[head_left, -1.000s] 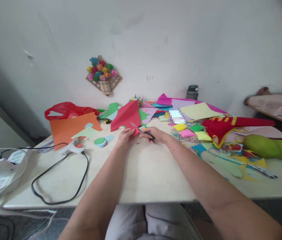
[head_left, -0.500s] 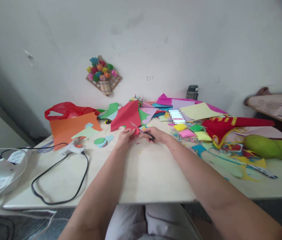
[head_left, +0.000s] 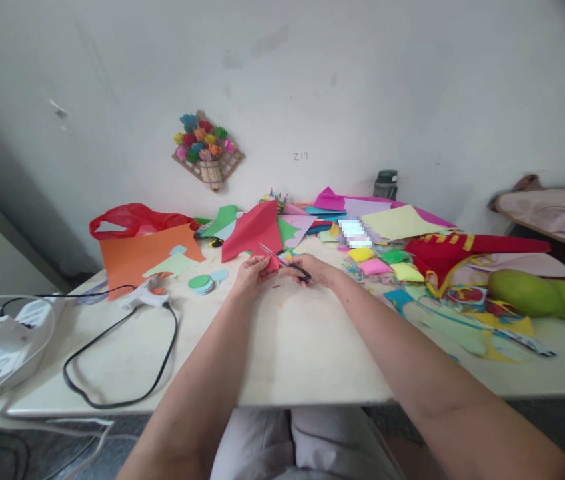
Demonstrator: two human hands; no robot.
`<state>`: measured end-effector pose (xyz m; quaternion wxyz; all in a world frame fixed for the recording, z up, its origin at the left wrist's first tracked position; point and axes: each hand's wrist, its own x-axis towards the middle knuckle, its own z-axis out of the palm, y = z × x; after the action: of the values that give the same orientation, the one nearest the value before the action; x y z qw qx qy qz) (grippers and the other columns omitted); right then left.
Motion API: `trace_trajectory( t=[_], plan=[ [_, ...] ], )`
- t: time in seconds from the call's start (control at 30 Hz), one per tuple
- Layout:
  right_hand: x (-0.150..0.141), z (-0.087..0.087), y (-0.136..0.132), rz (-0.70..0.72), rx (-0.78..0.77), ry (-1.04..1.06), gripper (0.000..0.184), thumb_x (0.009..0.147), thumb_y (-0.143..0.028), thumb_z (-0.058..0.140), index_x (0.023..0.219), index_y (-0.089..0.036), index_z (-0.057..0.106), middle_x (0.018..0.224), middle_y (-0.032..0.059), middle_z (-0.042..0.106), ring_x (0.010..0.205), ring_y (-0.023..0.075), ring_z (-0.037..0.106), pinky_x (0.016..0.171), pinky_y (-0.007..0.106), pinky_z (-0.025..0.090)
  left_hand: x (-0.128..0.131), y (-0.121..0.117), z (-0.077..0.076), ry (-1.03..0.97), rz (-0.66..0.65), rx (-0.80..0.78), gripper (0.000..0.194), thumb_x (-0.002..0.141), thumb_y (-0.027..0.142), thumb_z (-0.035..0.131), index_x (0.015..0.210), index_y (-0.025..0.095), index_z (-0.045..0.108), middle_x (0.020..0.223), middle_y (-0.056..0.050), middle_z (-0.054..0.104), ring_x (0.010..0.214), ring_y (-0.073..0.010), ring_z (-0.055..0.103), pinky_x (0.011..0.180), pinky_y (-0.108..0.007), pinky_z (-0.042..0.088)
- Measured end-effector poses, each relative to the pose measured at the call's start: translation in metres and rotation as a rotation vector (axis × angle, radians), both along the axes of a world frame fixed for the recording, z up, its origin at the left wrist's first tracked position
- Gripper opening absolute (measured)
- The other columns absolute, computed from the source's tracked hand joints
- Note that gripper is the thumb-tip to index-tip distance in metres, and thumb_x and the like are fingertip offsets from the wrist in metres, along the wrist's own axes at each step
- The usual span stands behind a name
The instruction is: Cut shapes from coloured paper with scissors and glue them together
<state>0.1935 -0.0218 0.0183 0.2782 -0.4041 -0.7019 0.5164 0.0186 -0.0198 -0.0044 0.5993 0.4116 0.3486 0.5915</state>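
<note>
My left hand point(head_left: 253, 275) pinches a small piece of red paper point(head_left: 274, 263) above the white table. Closed around the dark handles of a pair of scissors point(head_left: 302, 272) is my right hand point(head_left: 316, 269). The scissor blades point up and left, at the edge of the red piece. Just behind both hands lies a larger red sheet point(head_left: 255, 230), on top of green scraps. A stack of green and blue paper circles point(head_left: 203, 285) rests left of my left hand. Tiny red scraps point(head_left: 275, 287) lie on the table below my fingers.
A glue gun point(head_left: 149, 297) with a looped black cord lies at left, beside a power strip point(head_left: 17, 340). An orange sheet point(head_left: 127, 257) and red plastic bag point(head_left: 137, 219) are behind it. Coloured packets point(head_left: 376, 267), paper scraps and green fruit point(head_left: 527, 293) sit on the right.
</note>
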Motion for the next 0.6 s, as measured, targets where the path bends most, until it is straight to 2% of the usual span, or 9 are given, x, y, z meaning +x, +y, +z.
trace_trajectory(
  t=[0.6],
  plan=[
    [-0.0028, -0.0075, 0.0078, -0.014, 0.010, 0.051, 0.026, 0.064, -0.033, 0.070, 0.069, -0.016, 0.051, 0.041, -0.0075, 0.045, 0.031, 0.0039, 0.037, 0.030, 0.015, 0.031, -0.0017, 0.0030, -0.0030, -0.009, 0.008, 0.003, 0.016, 0.062, 0.021, 0.072, 0.068, 0.013, 0.059, 0.065, -0.003, 0.066, 0.059, -0.0145, 0.062, 0.067, -0.031, 0.052]
  ],
)
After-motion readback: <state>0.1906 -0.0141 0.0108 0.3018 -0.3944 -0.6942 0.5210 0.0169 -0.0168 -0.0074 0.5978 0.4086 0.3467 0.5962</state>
